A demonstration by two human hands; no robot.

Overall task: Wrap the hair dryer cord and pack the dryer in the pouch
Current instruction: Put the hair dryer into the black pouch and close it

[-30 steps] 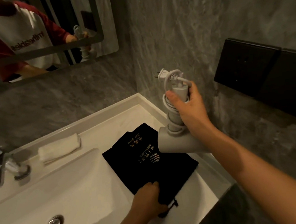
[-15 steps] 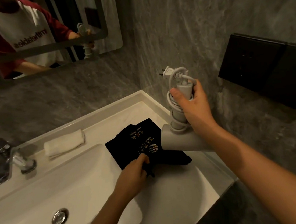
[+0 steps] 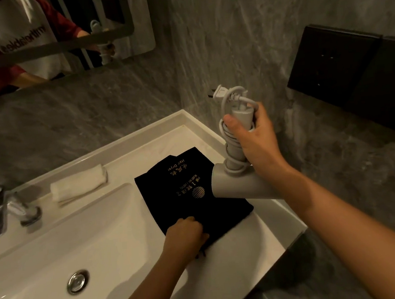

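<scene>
On the table's right edge, my left hand (image 3: 187, 235) pinches the pouch (image 3: 191, 189); at two o'clock my right hand (image 3: 255, 138) grips the cord-wrapped dryer (image 3: 238, 186).

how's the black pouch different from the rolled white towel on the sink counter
The black fabric pouch lies flat and spread out; the rolled white towel is a thick roll. The pouch carries gold printed lettering and a logo; the towel is plain. The left hand grips the pouch's near edge, while nothing touches the towel. Both are soft cloth items resting on the white sink counter.
</scene>
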